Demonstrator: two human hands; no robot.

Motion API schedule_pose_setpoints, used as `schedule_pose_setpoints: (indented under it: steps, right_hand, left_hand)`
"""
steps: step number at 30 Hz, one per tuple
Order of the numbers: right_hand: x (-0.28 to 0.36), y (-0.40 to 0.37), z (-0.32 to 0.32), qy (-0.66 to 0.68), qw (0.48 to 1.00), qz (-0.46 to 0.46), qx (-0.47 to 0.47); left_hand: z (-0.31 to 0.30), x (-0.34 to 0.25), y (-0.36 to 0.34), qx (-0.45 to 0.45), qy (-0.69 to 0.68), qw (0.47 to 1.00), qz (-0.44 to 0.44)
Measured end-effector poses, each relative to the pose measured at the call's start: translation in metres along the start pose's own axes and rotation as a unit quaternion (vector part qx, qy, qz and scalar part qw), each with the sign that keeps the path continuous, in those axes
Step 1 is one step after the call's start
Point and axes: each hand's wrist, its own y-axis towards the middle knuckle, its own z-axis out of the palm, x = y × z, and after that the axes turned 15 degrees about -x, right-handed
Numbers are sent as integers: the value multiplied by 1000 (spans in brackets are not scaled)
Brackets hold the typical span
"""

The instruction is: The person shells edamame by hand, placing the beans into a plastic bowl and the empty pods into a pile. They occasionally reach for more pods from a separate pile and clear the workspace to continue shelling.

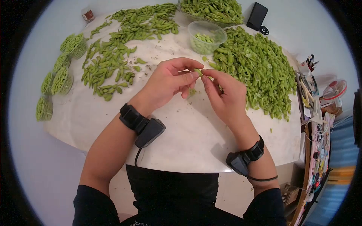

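Note:
Between the fingertips of both hands is a green edamame pod (198, 72), partly hidden by the fingers. My left hand (171, 81) pinches it from the left with thumb and index finger. From the other side my right hand (225, 89) grips it at its near end. Just beyond them stands a clear plastic bowl (207, 48) holding some shelled green beans (204, 38). Whole pods (109, 69) are spread over the left and back of the table. A large heap of opened, flattened pods (256, 67) lies to the right of my right hand.
Clear containers full of shelled beans (60, 80) line the table's left edge. A bowl heaped with pods (215, 11) is at the back, beside a black phone (257, 16). A small jar (88, 15) stands back left. Shelves with pens and clutter (311, 90) border the right side.

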Motion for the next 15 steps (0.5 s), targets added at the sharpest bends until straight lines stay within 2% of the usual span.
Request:
schedule_pose_setpoints:
  steps: [8,11,15]
  right_hand:
    - [2,-2,1,-19,998,52,-7]
    - [-1,-4,4,-24,999,21,-29]
    - [-4,-6,8,-30,999,13,-43]
  left_hand:
    - [6,3,-2,-15,5,1000,3]
    - [15,2,-4,-74,13,997,-22]
    - [10,7,-2,-78,31,996,-20]
